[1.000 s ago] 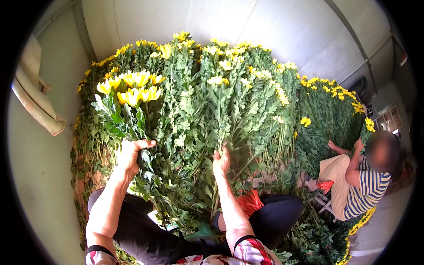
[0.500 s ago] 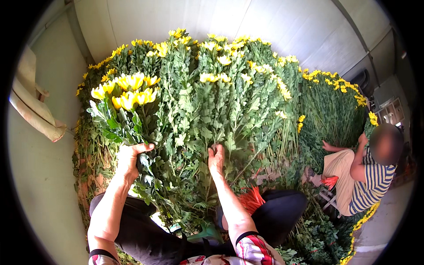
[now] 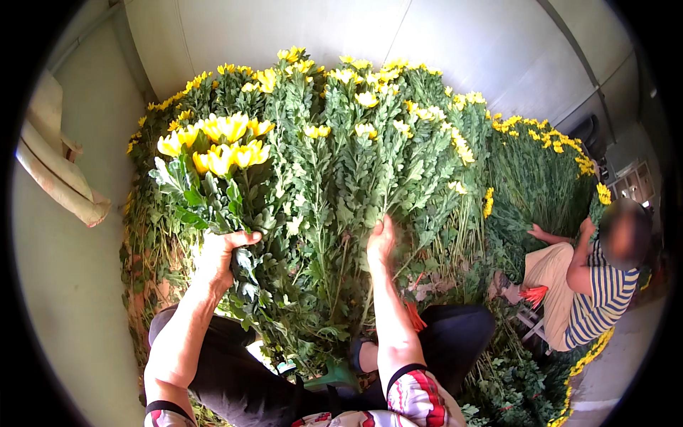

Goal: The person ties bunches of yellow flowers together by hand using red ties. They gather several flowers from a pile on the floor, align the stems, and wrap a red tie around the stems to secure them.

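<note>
My left hand (image 3: pixel 218 260) is wrapped around the stems of a bunch of yellow chrysanthemums (image 3: pixel 222 153), held upright with several blooms level at the top. Leaves hang below that fist. To its right, my right hand (image 3: pixel 382 245) is closed at a leafy chrysanthemum stem (image 3: pixel 384 188) among the standing pile. Its fingertips are partly lost in the foliage. Around both hands, long green-leaved chrysanthemums (image 3: pixel 299 164) lie heaped, with their yellow heads toward the far wall.
At the right a person in a striped shirt (image 3: pixel 601 299) sits on a low stool, hands among more flowers (image 3: pixel 533 178). Red-orange ties (image 3: pixel 415 317) lie by my dark-trousered knee (image 3: pixel 455 341). A pale cloth (image 3: pixel 64 174) hangs on the left wall. Yellow blooms edge the lower right.
My right hand has shifted right and slightly up along the foliage, and one bloom in the heap has moved left. The left-hand bunch appears slightly farther right.
</note>
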The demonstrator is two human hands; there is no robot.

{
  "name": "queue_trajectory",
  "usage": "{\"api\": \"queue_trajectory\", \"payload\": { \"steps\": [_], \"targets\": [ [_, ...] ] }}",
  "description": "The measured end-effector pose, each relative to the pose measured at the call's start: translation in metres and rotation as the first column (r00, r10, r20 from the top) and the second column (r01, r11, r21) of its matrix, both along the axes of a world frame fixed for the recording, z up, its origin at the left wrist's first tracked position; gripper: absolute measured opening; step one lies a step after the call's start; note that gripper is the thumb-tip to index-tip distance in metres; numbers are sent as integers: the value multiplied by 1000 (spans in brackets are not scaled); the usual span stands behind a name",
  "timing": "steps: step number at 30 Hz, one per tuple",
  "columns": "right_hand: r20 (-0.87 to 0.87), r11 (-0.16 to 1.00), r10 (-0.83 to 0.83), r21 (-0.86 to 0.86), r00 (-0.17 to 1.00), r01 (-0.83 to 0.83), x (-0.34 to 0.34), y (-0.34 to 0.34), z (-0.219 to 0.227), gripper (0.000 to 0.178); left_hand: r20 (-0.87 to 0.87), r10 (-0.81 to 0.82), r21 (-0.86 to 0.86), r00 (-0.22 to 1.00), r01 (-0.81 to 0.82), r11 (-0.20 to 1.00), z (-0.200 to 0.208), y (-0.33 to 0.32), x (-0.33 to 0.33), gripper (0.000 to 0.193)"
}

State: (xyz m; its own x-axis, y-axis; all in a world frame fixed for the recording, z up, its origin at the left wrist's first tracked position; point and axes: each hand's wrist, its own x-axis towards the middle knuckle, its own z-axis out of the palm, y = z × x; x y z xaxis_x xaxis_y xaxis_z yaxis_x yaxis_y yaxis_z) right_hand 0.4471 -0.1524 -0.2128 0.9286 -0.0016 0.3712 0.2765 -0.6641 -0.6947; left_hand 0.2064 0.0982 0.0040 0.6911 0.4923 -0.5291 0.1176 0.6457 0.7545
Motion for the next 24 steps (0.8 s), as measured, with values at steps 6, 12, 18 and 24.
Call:
{"api": "queue_trajectory", "payload": {
  "steps": [6, 12, 18, 24],
  "targets": [
    [-68, 995, 25, 94, 997, -18, -60, 28, -24, 30, 13, 45, 48, 999, -46, 998, -4, 1, -3, 14],
    [-321, 986, 73, 163, 944, -21, -74, 49, -22, 34, -32, 31, -24, 999, -32, 999, -4, -1, -3, 18],
    [-189, 976, 161, 176, 969, -128, -75, 46, -4, 36, 14, 20, -14, 1000, -20, 1000, -7, 1, -6, 13],
    [-250, 973, 232, 59, 940, -224, -99, 60, 1, 36, -1, 39, -45, 999, -39, 998, -2, 5, -12, 12]
  ]
}}
